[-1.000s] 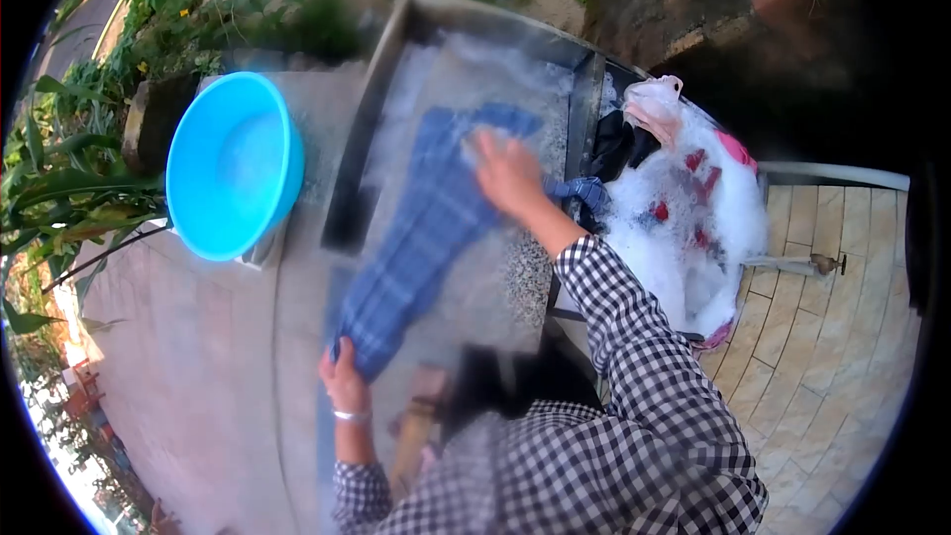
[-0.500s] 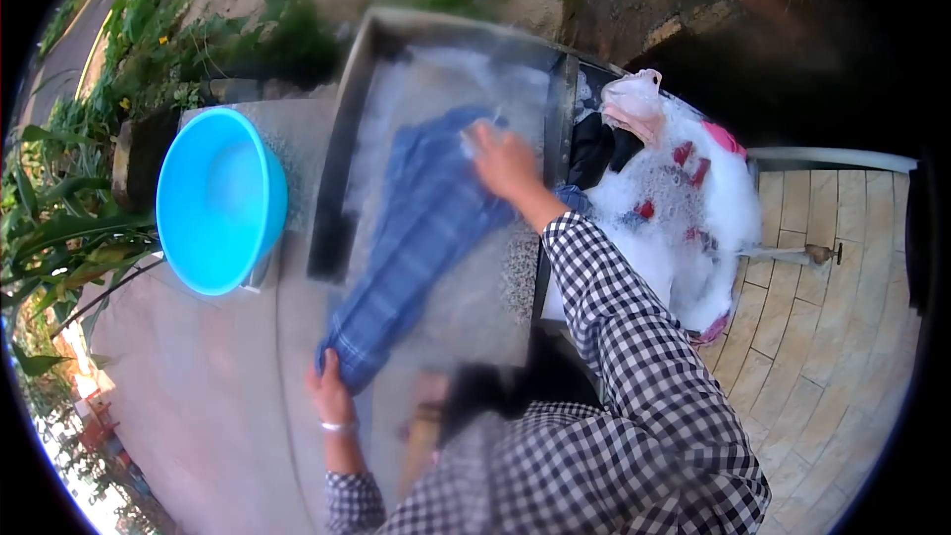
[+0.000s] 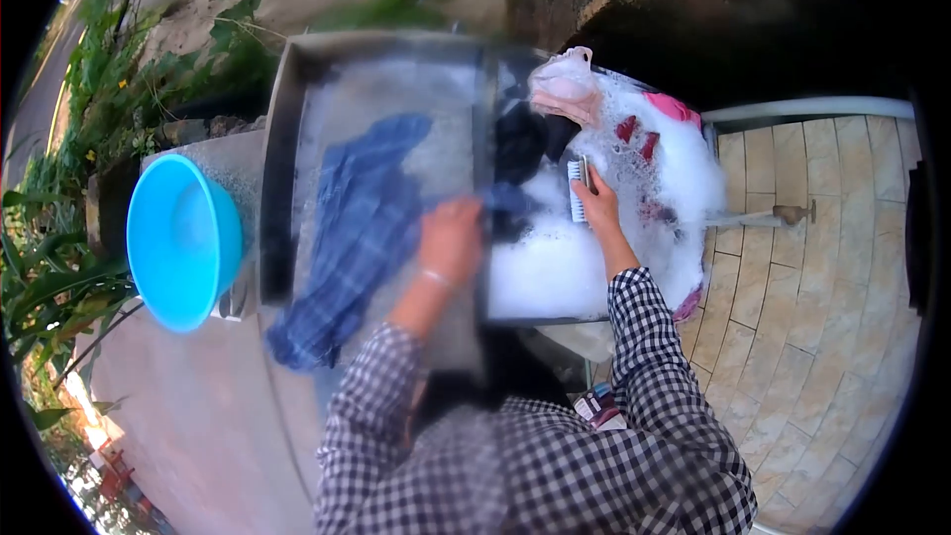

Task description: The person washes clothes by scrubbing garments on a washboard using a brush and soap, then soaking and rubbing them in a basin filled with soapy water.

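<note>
A wet blue plaid garment (image 3: 362, 208) lies spread on the concrete washing slab (image 3: 446, 99), one part of it reaching right over the divider. My left hand (image 3: 451, 241) is at the garment's right side; it is blurred, and its fingers are too smeared to read. Over the suds-filled basin (image 3: 550, 277), my right hand (image 3: 600, 203) is closed on a scrubbing brush (image 3: 578, 190) with white bristles facing left. Pink cloth (image 3: 567, 89), dark cloth (image 3: 525, 144) and red pieces (image 3: 649, 146) stick out of the foam.
A bright blue round tub (image 3: 183, 243) stands at the left on the pale ledge. A tap (image 3: 788, 215) with a pipe reaches toward the basin from the right, above tan tiles (image 3: 783, 307). Plants (image 3: 59, 208) line the far left.
My right hand has moved right, from the garment to over the suds, and the brush now shows clearly. My left hand has left the garment's lower end and moved up and right.
</note>
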A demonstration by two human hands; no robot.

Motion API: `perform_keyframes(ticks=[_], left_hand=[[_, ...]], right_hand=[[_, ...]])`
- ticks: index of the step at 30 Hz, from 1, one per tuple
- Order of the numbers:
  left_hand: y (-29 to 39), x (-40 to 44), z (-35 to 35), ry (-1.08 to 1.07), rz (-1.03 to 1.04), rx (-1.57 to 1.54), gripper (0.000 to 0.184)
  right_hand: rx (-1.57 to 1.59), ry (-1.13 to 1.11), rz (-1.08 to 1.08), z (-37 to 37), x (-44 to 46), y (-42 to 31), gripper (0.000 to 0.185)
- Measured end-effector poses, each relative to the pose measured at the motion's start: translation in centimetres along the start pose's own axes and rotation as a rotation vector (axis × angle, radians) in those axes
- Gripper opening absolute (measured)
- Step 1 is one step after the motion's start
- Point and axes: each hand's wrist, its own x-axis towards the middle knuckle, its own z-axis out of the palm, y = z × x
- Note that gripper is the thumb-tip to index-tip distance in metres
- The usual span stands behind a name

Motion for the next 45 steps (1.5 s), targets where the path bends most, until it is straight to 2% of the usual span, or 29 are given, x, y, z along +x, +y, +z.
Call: perform_keyframes(ticks=[2,5,8,9,12,14,15,16,17,18,19,20,22,23,26,28,29,30,32,33,35,36,37,38,40,41,42,44,45], left_hand=[[1.1,2.3,3.7,0.041,0.089,0.185,0.044],[2.8,4.1,5.1,-0.034,0.072,0.315,0.038],[2.3,5.1,5.8,-0.282,-0.039,0.364,0.028],[2.1,5.0,5.9,-0.219,0.045,0.412,0.023],[3.2,5.6,5.4,-0.186,0.025,0.39,0.019],[0.0,5.9,5.5,-0.06,-0.126,-0.257,0.019],[0.3,6.0,2.7,-0.012,-0.296,-0.62,0.017],[0.6,6.0,-0.3,0.101,-0.456,-0.984,0.015],[-0.3,5.3,-2.7,0.231,-0.423,-1.483,0.018],[-1.1,4.2,-5.6,0.286,-0.389,-1.56,0.023],[-1.2,2.9,-7.9,0.279,-0.52,-1.49,0.026],[-1.5,1.4,-9.7,0.274,-0.648,-1.419,0.03],[-4.9,-2.9,-9.5,0.095,-0.837,-0.884,0.034],[-5.1,-4.7,-10.5,-0.004,-0.863,-0.817,0.037],[-3.2,-8.7,-13.5,0.212,-0.822,-1.014,0.019],[-6.0,-13.1,-13.7,0.131,-0.634,-0.783,0.011],[-6.8,-14.9,-13.8,0.091,-0.548,-0.662,0.011],[-6.5,-15.8,-14.1,0.065,-0.608,-0.651,0.014],[-4.9,-16.5,-14.4,0.002,-0.723,-0.622,0.022],[-3.7,-16.4,-14.8,0.052,-0.785,-0.47,0.014],[-3.9,-16.8,-13.9,0.21,-0.571,0.019,0.012],[-4.4,-16.9,-13.6,0.285,-0.454,0.257,0.012],[-2.2,-15.6,-14.7,0.201,-0.478,0.525,0.011],[-2.1,-15.2,-14.8,0.246,-0.45,0.572,0.011],[-2.2,-14.8,-14.6,0.332,-0.397,0.666,0.011],[-4.0,-15.8,-13.3,0.338,-0.444,0.496,0.01],[-4.4,-16.5,-13.1,0.324,-0.423,0.48,0.009],[-5.4,-17.7,-12.8,0.293,-0.371,0.449,0.01],[-5.7,-17.7,-12.5,0.312,-0.363,0.44,0.009]], right_hand=[[-0.099,0.096,-0.008,-2.0,1.4,4.1,0.068],[-0.238,0.205,-0.033,-5.7,1.5,6.8,0.064],[-0.289,0.331,0.142,-9.1,1.6,9.6,0.056],[-0.257,0.353,0.104,-9.9,0.7,10.3,0.053],[-0.494,0.389,0.18,-11.5,0.3,12.2,0.053],[-0.615,0.266,0.264,-12.7,0.2,13.5,0.048],[-0.73,0.15,0.3,-13.4,0.6,14.5,0.047],[-0.744,0.149,0.328,-13.4,0.9,15.6,0.045],[-0.757,0.148,0.357,-13.4,1.2,16.6,0.043],[-0.668,0.266,0.386,-13.0,1.3,17.7,0.041],[-0.578,0.381,0.411,-13.0,1.8,18.9,0.04],[-0.811,0.228,0.306,-13.6,2.9,20.7,0.041],[-1.255,-0.082,0.065,-14.1,5.1,23.7,0.043],[-1.039,-0.011,0.072,-12.9,5.6,22.9,0.042],[-0.398,0.189,0.118,-10.5,5.4,16.9,0.042],[0.022,0.304,0.14,-8.4,4.3,10.6,0.042],[0.212,0.22,0.056,-6.7,3.2,7.2,0.045],[0.406,0.129,-0.023,-4.8,1.9,3.7,0.05],[0.327,-0.089,-0.108,-1.7,-1.2,-3.2,0.06],[0.272,-0.195,-0.231,0.7,-2.8,-5.7,0.06],[0.007,-0.379,-0.482,5.1,-7.3,-10.9,0.059],[-0.002,-0.428,-0.634,8.3,-10.0,-12.8,0.062],[-0.064,-0.553,-0.729,10.8,-12.4,-14.4,0.069],[-0.17,-0.636,-0.789,13.1,-15.3,-16.2,0.071],[-0.087,-0.689,-1.072,18.1,-19.6,-16.1,0.067],[-0.118,-0.718,-1.193,20.0,-21.4,-16.1,0.067],[-0.258,-0.672,-1.359,22.0,-22.1,-15.2,0.066],[-0.438,-0.473,-1.263,24.4,-17.2,-14.7,0.062],[-0.593,-0.371,-0.998,25.0,-13.2,-15.5,0.057]])
